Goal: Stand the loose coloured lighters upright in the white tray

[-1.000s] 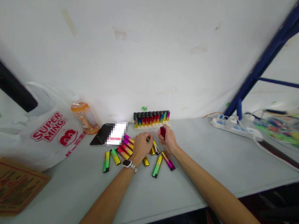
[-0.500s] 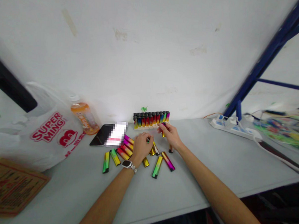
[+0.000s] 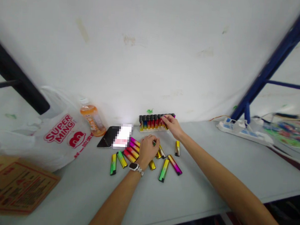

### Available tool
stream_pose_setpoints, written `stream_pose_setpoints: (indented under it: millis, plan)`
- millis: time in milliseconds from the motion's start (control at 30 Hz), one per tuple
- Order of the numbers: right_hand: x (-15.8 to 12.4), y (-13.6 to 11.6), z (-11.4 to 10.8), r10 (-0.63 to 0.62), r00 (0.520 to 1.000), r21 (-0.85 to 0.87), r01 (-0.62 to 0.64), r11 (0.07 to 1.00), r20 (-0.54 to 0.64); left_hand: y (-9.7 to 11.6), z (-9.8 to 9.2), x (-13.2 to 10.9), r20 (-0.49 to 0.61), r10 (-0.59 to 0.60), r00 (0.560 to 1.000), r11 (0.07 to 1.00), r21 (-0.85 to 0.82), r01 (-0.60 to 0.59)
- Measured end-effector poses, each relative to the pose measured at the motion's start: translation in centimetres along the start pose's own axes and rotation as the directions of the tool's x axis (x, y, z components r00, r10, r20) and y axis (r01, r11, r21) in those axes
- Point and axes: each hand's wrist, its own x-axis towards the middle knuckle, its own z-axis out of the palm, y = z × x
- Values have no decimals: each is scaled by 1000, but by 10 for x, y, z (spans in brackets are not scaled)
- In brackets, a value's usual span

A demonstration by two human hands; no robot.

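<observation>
A white rack packed with several upright colourful lighters stands against the wall. My right hand reaches to its right end, fingertips pinched on a lighter there. My left hand, with a watch on the wrist, rests curled over a pile of loose lighters and grips one with a green tip. More loose lighters lie around: a green-yellow one, a green one, a pink one and a short yellow one.
A white "SUPER MING" plastic bag and an orange drink bottle sit at the left, with a dark phone beside them. A cardboard box lies at the near left. A power strip and blue frame are at the right.
My right hand carried a dark red lighter from beside the pile up to the right end of the rack. My left hand stayed on the pile. The view shifted slightly.
</observation>
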Motion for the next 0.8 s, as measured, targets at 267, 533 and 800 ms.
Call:
stream_pose_setpoints:
  millis: [267, 533, 800]
  plan:
    - [27, -9, -14, -171, 970, -522, 237, 819, 172, 3, -4, 0, 16, -18, 1000, 1000, -7, 18]
    - [35, 1, -23, -195, 937, -584, 336, 739, 291, 2, -3, -1, 12, -17, 1000, 1000, 9, 17]
    - [41, 3, -27, -161, 916, -605, 366, 707, 367, 5, -6, -1, 22, -25, 999, 1000, -3, 26]
